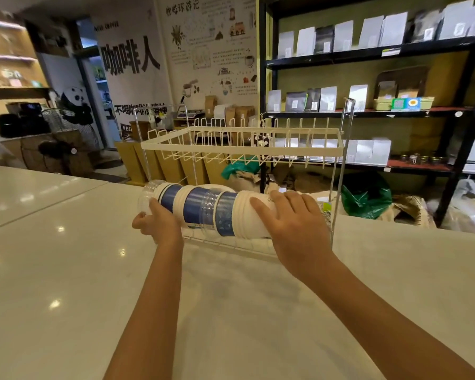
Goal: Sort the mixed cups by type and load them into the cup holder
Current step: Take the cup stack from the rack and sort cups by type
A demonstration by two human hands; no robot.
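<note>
A long nested stack of mixed cups (203, 209) lies on its side in the lower tier of the wire cup holder (242, 142). It mixes white paper cups, blue-banded paper cups and clear plastic cups. My left hand (157, 223) grips the stack's left end, where a clear plastic cup sticks out. My right hand (291, 218) lies over the white cups at the right end, fingers curved round them. The holder's white upper tier holds nothing.
The holder stands near the far edge of a glossy white counter (80, 270). Behind it a black shelf unit (368, 105) carries coffee bags. Green plastic bags (365, 198) and sacks lie on the floor beyond. Brown cartons stand at the back.
</note>
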